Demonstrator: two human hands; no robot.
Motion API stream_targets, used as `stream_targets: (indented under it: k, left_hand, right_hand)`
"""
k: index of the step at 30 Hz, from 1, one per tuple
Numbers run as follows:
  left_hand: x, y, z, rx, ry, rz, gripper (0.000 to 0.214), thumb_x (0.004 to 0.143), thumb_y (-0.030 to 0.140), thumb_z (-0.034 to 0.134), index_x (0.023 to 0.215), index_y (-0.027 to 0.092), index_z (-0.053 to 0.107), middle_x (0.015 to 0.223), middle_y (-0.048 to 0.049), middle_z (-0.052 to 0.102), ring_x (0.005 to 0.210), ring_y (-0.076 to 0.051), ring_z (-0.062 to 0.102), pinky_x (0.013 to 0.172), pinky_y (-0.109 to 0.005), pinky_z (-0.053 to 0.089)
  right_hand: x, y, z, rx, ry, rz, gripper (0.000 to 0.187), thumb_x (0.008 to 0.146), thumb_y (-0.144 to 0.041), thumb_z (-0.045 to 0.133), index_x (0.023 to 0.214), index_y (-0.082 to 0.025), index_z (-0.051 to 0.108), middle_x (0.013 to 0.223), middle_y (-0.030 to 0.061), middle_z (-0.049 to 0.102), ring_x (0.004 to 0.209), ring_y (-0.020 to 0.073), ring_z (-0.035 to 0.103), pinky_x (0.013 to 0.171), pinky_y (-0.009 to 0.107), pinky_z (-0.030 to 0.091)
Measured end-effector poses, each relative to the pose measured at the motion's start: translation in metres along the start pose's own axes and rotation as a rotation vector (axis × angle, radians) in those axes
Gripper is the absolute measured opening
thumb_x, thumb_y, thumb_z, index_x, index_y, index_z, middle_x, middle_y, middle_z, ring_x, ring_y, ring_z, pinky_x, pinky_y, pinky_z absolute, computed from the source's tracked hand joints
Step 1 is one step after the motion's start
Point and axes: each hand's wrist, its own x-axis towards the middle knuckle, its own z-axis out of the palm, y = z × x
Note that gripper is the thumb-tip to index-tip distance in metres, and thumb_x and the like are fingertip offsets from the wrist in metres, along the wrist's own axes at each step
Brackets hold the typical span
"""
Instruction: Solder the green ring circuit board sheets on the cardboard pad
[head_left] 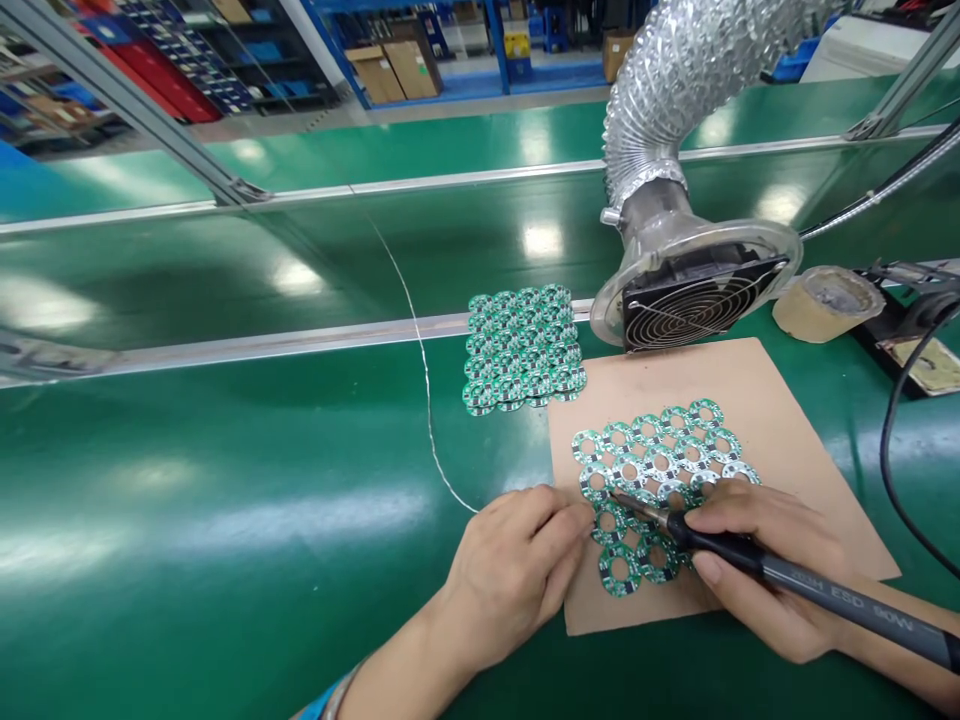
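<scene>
A panel of round green circuit boards (619,570), each ring-shaped with a hole, lies on a brown cardboard sheet (780,420). My right hand (787,570) is closed around a soldering iron (847,598) like a pen, its tip at the left part of the panel. My left hand (517,565) is closed at the panel's left edge, pinching a thin solder wire (426,375) that trails up and away over the bench. The wire's end is hidden by the fingers. Behind the cardboard sits a stack of similar panels (523,345).
A fume extractor (694,305) on a silver flexible duct (660,90) hangs over the cardboard's back edge. At right are a tape roll (825,302), a soldering iron stand (926,350) and a black cable (889,480). A metal rail (300,345) crosses the green bench.
</scene>
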Motion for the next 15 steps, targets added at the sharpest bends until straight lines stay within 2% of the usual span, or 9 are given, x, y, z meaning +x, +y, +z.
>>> stream_targets:
  k: [5,15]
  left_hand:
    - [0.0020,0.0014,-0.0010,0.015,0.009,0.011,0.016,0.088,0.013,0.045,0.097,0.017,0.058,0.081,-0.0028,0.060,0.067,-0.012,0.055,0.057,-0.025,0.046]
    - [0.0021,0.0021,-0.0006,-0.006,0.025,0.008,0.015,0.087,0.011,0.048,0.095,0.017,0.059,0.082,-0.0029,0.061,0.069,-0.012,0.056,0.059,-0.025,0.046]
  right_hand:
    - [0.0005,-0.0013,0.0003,-0.039,0.005,0.001,0.027,0.079,-0.010,0.053,0.105,-0.019,0.058,0.073,0.0054,0.066,0.066,0.0212,0.066,0.056,0.035,0.056]
    - [-0.0002,-0.0005,-0.0003,-0.073,-0.005,-0.027,0.026,0.079,-0.011,0.056,0.104,-0.018,0.058,0.072,0.0043,0.067,0.066,0.0199,0.067,0.057,0.033,0.057]
